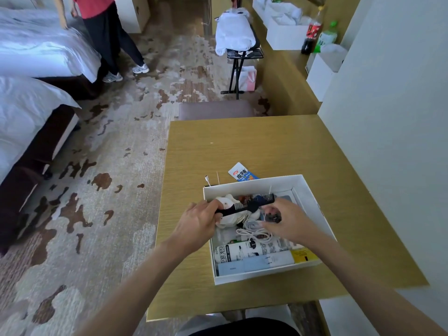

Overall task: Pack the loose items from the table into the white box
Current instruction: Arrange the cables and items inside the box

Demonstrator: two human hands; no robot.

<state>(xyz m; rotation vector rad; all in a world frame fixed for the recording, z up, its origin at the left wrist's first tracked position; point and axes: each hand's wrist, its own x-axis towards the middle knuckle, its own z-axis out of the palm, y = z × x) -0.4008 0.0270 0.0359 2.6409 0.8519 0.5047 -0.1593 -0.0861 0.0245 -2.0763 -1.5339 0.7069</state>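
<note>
The white box (308, 192) stands on the wooden table (242, 146), partly filled. My left hand (196, 221) grips the handle of a black comb (252, 203), held level over the box's far end. My right hand (288, 223) reaches into the box and pinches a small dark item; I cannot tell what it is. Inside lie a white plush toy (228, 202), a coiled white cable (253, 230), white tubes (254, 251) and a yellow packet (304, 255). Behind the box lie a blue-and-white snack packet (241, 172) and a loose cable end (209, 179).
A brown stool (215, 110) stands at the table's far edge. A wall (388, 117) borders the table on the right. Beds are at left, where a person (104, 32) stands. A luggage rack (238, 44) and a counter with bottles (315, 30) sit further back.
</note>
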